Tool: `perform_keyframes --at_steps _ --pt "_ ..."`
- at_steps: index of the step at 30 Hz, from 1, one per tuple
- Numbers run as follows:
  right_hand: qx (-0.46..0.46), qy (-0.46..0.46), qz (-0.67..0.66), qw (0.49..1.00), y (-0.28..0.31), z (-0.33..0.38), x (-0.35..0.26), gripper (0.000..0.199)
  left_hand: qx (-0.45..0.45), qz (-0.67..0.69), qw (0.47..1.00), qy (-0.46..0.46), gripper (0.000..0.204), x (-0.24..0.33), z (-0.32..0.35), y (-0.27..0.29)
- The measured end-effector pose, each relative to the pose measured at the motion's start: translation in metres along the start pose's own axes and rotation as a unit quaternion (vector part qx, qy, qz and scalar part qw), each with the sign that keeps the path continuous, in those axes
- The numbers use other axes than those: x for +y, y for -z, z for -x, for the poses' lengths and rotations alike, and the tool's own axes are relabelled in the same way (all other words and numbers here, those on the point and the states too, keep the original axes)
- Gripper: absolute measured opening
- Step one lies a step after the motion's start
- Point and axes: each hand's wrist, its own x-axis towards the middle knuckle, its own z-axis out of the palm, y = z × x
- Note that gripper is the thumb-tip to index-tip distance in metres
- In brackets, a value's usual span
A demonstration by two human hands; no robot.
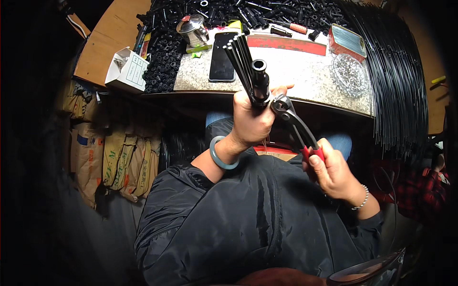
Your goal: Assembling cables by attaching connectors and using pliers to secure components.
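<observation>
My left hand [254, 123], with a grey-green bangle on the wrist, is closed around a black tube fitting [260, 85] with a round open top. Beside the fitting, a bundle of thin black rods [237, 58] with pale tips fans up and to the left from the same grip. My right hand [334, 172] grips the red handles of a pair of pliers [298, 127]. Their metal jaws sit close by the base of the fitting, next to my left fingers. Whether the jaws touch it, I cannot tell.
Ahead, the worktable [296, 81] holds a phone [222, 59], a metal pot [192, 31], a white box [128, 70], a red box [347, 42] and a clear dish [349, 75]. Black parts [229, 14] heap behind; long black rods [396, 76] overhang right. Sacks [90, 157] stand left.
</observation>
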Motion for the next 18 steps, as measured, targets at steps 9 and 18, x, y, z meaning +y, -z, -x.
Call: perform_keyframes --at_steps 9,18 --pt "0.086 0.140 0.008 0.986 -0.020 -0.014 0.034 0.022 0.098 -0.022 0.992 0.075 0.010 0.012 -0.006 -0.003" --pt "0.273 0.302 0.138 0.903 -0.006 -0.066 -0.016 0.036 0.005 -0.113 0.993 -0.035 0.012 0.008 0.003 -0.011"
